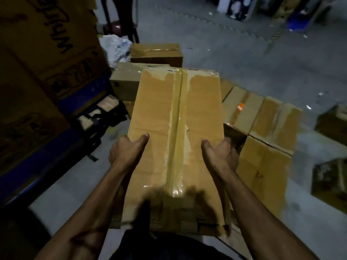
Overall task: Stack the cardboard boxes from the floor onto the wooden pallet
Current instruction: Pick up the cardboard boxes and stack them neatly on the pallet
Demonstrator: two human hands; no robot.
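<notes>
The left hand (127, 151) and right hand (221, 152) hold the long taped box (176, 143) by its sides, thumbs on top. More boxes (262, 128) lie at three o'clock. A tall stack (43, 72) stands at nine o'clock.

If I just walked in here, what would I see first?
First you'd see the big cardboard box in the middle, sealed with a strip of tape down its top. The left hand and right hand grip its two sides, thumbs lying on top. Just to the right, more taped boxes lie side by side low down, and a tall stack of printed cartons stands at the left.
</notes>
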